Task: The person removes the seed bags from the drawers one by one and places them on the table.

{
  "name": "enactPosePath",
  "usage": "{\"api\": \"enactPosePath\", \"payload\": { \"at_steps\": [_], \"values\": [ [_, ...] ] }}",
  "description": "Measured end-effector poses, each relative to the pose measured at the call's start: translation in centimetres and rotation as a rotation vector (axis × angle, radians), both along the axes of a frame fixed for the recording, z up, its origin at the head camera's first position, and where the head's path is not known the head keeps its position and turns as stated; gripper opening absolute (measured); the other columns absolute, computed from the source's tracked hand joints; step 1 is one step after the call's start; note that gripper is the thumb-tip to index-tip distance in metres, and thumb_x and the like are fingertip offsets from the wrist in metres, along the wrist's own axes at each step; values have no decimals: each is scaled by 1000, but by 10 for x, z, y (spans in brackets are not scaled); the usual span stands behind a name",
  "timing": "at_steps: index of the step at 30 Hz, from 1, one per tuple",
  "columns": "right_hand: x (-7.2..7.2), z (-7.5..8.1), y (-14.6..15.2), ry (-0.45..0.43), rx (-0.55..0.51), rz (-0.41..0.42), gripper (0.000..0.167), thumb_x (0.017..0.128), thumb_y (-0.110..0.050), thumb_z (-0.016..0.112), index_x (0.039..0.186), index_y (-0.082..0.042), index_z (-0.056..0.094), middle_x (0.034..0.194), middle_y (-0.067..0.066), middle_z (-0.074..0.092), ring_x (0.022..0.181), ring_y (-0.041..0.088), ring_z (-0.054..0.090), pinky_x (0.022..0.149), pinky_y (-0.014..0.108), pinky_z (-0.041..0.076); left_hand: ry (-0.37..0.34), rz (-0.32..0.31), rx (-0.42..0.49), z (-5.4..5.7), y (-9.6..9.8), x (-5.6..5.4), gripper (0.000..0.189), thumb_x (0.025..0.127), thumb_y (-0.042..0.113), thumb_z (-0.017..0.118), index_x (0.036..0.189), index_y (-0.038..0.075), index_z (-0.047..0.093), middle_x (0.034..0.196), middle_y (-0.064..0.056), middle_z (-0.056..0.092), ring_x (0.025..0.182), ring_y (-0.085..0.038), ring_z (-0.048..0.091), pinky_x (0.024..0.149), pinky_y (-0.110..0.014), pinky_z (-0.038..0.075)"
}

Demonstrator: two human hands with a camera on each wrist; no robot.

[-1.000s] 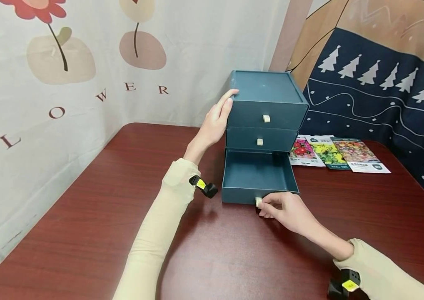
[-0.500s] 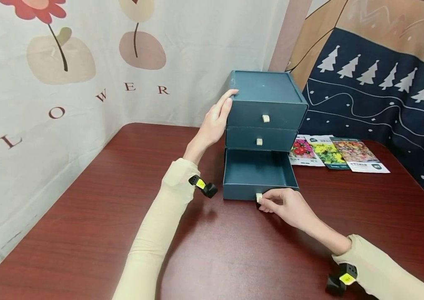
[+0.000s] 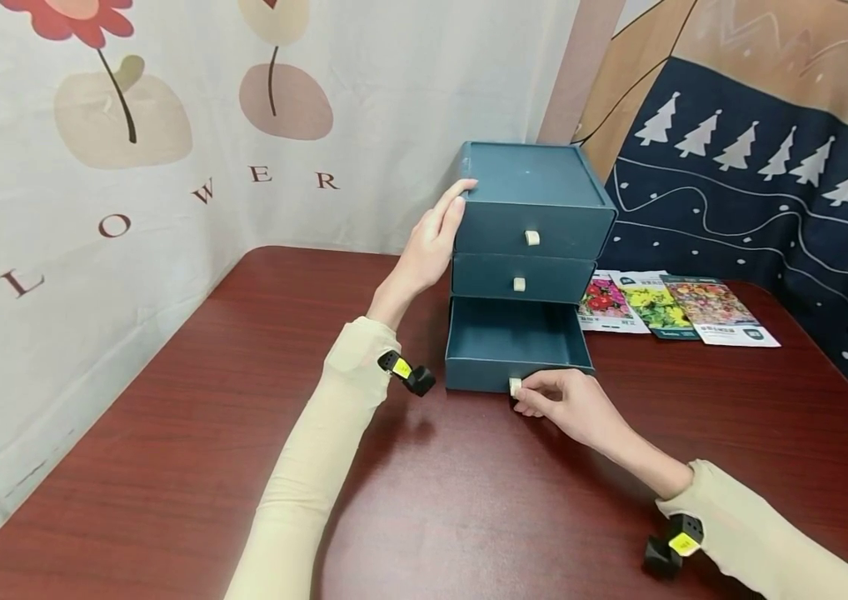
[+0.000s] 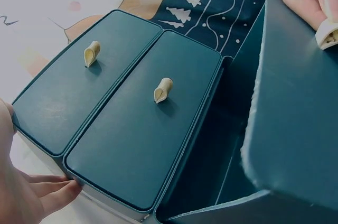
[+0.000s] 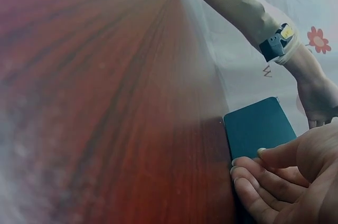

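Observation:
A dark teal three-drawer box (image 3: 536, 175) stands toward the back of the table. Its bottom drawer (image 3: 514, 333) is pulled out and bare inside, while the upper two are closed, each with a cream tab. My right hand (image 3: 572, 404) pinches the cream pull tab (image 3: 516, 387) of the bottom drawer between thumb and fingers. Against the box's left side rests my left hand (image 3: 427, 246), its fingers extended up to the top edge. In the left wrist view, the tab (image 4: 328, 35) shows by the right hand's fingertips.
Several flower-picture packets (image 3: 679, 308) lie to the right of the box, on the reddish-brown wooden table (image 3: 244, 433). A white printed curtain (image 3: 394, 100) hangs behind and at the left; a navy cloth with trees (image 3: 739, 200) hangs at the right.
The bottom drawer has slid partway back into the box, with my right hand moving along on its tab. My left hand has stayed in place.

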State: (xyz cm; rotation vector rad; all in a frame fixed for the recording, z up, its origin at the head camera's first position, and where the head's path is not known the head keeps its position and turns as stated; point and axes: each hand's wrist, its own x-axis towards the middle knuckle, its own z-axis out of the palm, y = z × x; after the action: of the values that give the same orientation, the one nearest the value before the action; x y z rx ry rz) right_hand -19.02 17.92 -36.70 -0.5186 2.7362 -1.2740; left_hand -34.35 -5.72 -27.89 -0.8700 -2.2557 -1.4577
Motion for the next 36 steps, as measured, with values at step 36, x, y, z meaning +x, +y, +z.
{"api": "enactPosePath", "payload": {
  "at_steps": [36],
  "values": [
    [-29, 0, -6, -10, -23, -45, 19, 100, -18, 66, 105, -3, 76, 87, 4, 75, 80, 17, 71, 72, 24, 55, -10, 7, -16, 0, 0, -1, 47, 112, 39, 29, 155, 24, 39, 76, -8, 38, 116, -19, 48, 91, -37, 35]
  ]
}}
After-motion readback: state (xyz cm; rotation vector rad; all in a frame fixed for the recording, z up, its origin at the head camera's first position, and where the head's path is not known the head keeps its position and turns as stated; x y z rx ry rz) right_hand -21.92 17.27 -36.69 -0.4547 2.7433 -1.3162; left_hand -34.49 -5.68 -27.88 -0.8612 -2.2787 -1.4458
